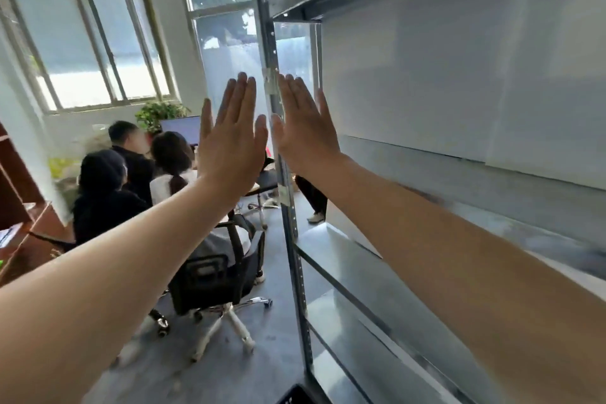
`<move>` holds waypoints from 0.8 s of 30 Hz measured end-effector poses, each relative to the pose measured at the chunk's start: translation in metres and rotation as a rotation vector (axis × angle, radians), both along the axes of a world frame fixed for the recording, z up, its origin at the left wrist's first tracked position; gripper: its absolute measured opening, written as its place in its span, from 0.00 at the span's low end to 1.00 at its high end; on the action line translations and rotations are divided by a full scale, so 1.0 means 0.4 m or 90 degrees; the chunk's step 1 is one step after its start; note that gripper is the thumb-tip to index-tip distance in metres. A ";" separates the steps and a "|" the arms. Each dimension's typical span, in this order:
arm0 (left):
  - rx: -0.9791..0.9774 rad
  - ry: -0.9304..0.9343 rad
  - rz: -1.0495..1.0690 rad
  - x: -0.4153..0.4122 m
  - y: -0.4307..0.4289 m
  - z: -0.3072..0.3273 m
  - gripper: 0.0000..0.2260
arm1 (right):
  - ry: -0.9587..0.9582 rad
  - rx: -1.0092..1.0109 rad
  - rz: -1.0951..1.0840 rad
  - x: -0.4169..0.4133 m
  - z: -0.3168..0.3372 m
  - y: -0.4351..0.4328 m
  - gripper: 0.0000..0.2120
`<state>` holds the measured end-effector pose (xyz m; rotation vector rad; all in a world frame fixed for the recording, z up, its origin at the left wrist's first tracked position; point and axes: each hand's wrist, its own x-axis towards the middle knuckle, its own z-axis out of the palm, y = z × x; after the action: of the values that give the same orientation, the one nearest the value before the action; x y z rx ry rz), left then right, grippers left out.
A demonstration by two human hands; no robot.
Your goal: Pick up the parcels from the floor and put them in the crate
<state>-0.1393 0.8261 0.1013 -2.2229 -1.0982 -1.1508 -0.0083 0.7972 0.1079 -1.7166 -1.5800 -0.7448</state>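
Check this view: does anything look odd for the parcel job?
Yes. Both hands, left hand and right hand, are raised open and empty before the metal shelf. No parcels show, and only a dark crate-like corner peeks in at the bottom edge.

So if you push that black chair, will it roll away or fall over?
Probably roll. The black chair stands on a white star base with small wheels, and the grey floor looks smooth. It seems unlikely to tip, since the base spreads wide. A person appears to sit in it, so it would likely feel heavy and move slowly. Both hands, left and right, are raised and empty.
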 end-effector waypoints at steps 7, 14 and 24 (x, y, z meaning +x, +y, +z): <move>-0.103 0.052 -0.187 0.093 -0.146 -0.142 0.25 | -0.007 -0.135 -0.145 0.041 -0.207 -0.211 0.26; -0.147 0.063 -0.356 0.199 -0.401 -0.183 0.26 | 0.011 -0.169 -0.367 0.166 -0.192 -0.621 0.27; -0.150 0.111 -0.699 0.411 -1.171 -0.195 0.25 | 0.056 -0.178 -0.754 0.165 -0.118 -1.526 0.27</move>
<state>0.0250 0.3576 0.0232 -3.1319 0.1796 -1.1530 0.0577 0.1867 0.0606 -2.8319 -0.4667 -0.9584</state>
